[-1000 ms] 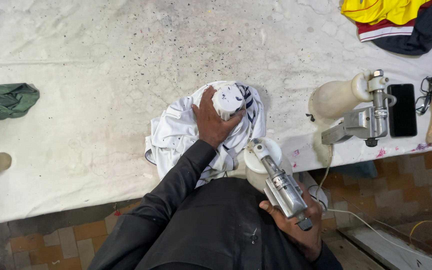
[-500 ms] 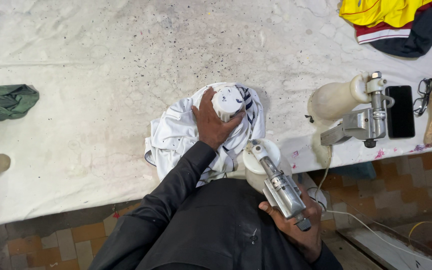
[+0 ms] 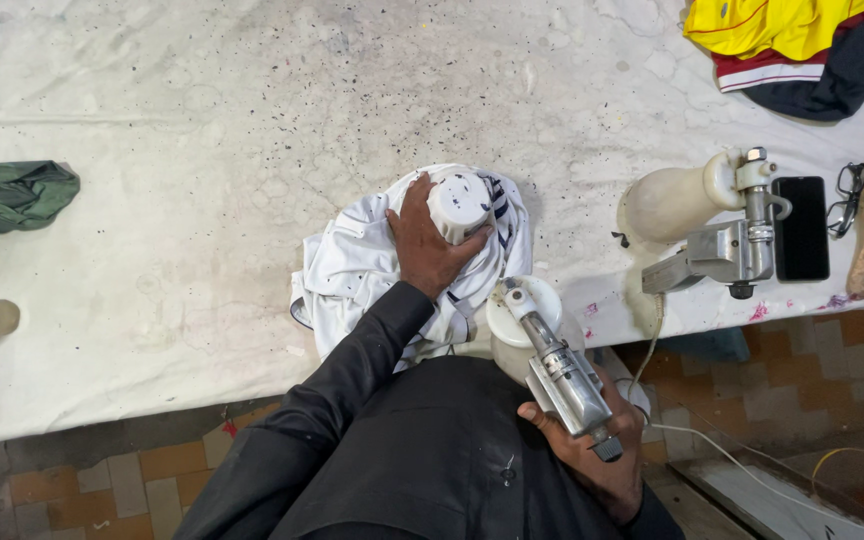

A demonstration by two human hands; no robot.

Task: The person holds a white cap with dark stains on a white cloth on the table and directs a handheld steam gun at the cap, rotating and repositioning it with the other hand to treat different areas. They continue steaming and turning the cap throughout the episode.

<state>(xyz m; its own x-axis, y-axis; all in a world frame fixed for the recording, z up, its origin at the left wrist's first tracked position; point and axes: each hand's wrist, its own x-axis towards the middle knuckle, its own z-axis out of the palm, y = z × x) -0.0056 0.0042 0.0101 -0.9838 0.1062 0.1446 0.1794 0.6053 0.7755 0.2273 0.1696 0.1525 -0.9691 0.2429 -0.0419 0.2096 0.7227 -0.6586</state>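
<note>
Two hands are busy at the edge of the speckled white cloth-covered surface (image 3: pixel 202 200). The left hand (image 3: pixel 430 248) is spread over a crumpled white garment with dark stripes (image 3: pixel 362 270), fingers curled around the white round-topped form (image 3: pixel 459 205) the fabric is pulled over, pinning it taut. The right hand (image 3: pixel 587 455) is wrapped tight round the metal handle of a spray gun with a white plastic cup (image 3: pixel 542 345), nozzle tilted toward the garment but held back at the surface's edge. By my judgement this is the spotting step: cloth stretched, gun not yet brought to it. The next move calls for aiming the nozzle close at the stretched patch while the left hand holds firm. The stain itself I cannot make out, the trigger finger is hidden, and the gun's hose runs out of sight.
</note>
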